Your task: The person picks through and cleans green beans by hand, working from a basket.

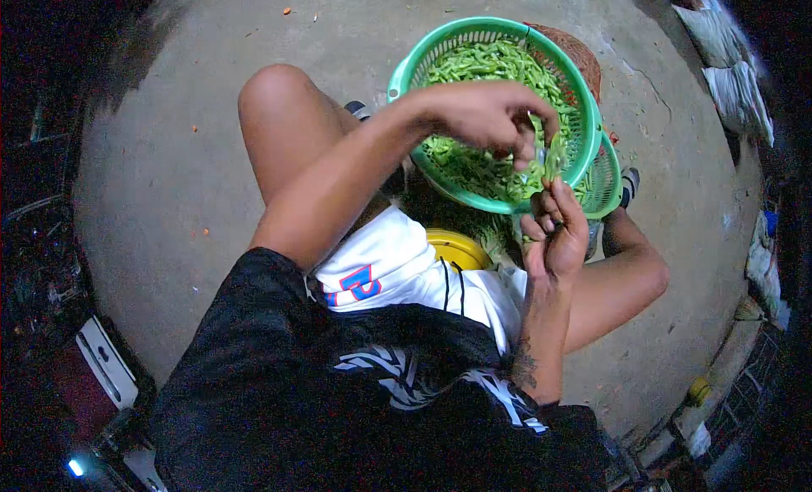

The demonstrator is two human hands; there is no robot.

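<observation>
A green bean [554,160], blurred, stands up from the pinched fingers of my right hand [562,225]. Above it my left hand [486,118] reaches across with curled fingers, its index finger close to the bean's top. A small pale patch shows between the left fingers, too blurred to name. Both hands are over the near right side of a green plastic basket [412,65]. Many cut green bean pieces [482,62] fill the basket.
A second green basket [611,183] sits partly under the first, at its right. Behind them rests a reddish mesh sack [575,56]. Something round and yellow [457,245] lies between my legs. White sacks [734,90] line the right edge of the concrete floor [194,204].
</observation>
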